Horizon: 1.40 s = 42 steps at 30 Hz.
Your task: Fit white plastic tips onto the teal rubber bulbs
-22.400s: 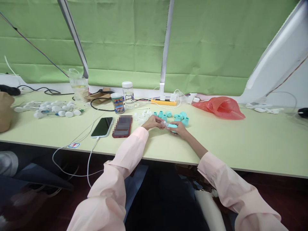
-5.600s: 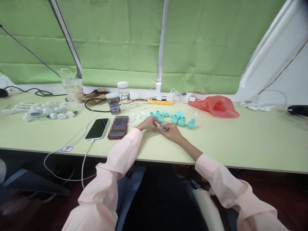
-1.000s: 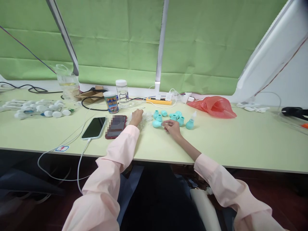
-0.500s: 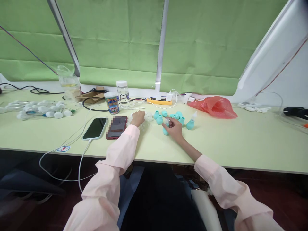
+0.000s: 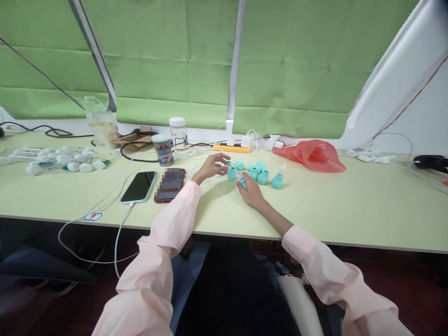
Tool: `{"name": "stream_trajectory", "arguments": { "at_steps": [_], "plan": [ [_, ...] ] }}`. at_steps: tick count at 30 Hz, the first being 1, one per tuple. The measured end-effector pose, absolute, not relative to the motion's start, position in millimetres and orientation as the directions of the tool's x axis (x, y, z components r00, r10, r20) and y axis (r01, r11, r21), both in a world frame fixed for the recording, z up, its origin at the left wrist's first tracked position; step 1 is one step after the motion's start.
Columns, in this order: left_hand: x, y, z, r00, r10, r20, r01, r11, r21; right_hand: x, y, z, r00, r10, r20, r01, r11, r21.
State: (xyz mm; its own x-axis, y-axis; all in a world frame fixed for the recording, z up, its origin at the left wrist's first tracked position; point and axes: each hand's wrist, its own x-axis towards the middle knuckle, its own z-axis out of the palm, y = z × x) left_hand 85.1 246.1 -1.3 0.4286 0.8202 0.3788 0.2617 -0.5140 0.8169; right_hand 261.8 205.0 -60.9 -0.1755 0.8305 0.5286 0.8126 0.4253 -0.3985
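Several teal bulbs (image 5: 263, 176) lie in a group on the pale table (image 5: 315, 210). One teal bulb with a clear pointed tip (image 5: 277, 180) stands upright to their right. My right hand (image 5: 250, 187) is closed around another teal bulb (image 5: 243, 182), with a small clear piece at its top. Left of the group, my left hand (image 5: 214, 166) hovers with its fingers apart and curved, beside a loose teal bulb (image 5: 231, 174); a small clear part may be near its fingertips, too small to tell. Small clear pieces (image 5: 191, 171) lie behind my left wrist.
Two phones (image 5: 139, 187) lie to the left, one on a white cable. Behind them stand a printed cup (image 5: 164, 150) and a clear bottle (image 5: 179, 138). A yellow power strip (image 5: 232, 148), a red plastic bag (image 5: 311, 156) and white-capped items (image 5: 70, 161) are farther off.
My left hand has moved right from the clear pieces toward the teal bulbs, and its fingers have spread. My right hand has turned over the bulb it holds, covering more of it.
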Motion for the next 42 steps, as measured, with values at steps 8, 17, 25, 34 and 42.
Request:
{"name": "stream_trajectory", "arguments": {
  "at_steps": [8, 17, 25, 34, 42],
  "plan": [
    [87.3, 236.1, -3.5, 0.558, 0.804, 0.208, 0.072, -0.296, 0.952, 259.0, 198.9, -55.9, -0.128, 0.889, 0.440, 0.958, 0.226, -0.177],
    [85.6, 239.3, -8.5, 0.671, 0.741, 0.035, 0.157, -0.188, 0.969, 263.0, 197.3, -54.3, -0.158, 0.908, 0.388, 0.980, 0.192, -0.049],
    [87.0, 237.1, -12.3, 0.694, 0.720, 0.009, 0.163, -0.170, 0.972, 264.5, 194.3, -52.9, -0.178, 0.914, 0.364, 0.980, 0.198, -0.018],
    [91.0, 238.6, -19.4, 0.671, 0.741, -0.013, 0.144, -0.113, 0.983, 264.7, 194.2, -51.1, -0.201, 0.915, 0.349, 0.974, 0.223, -0.023],
    [95.9, 235.7, -26.6, 0.639, 0.766, 0.077, 0.035, -0.128, 0.991, 264.6, 196.7, -51.6, -0.178, 0.917, 0.357, 0.979, 0.202, -0.032]
  ]
}}
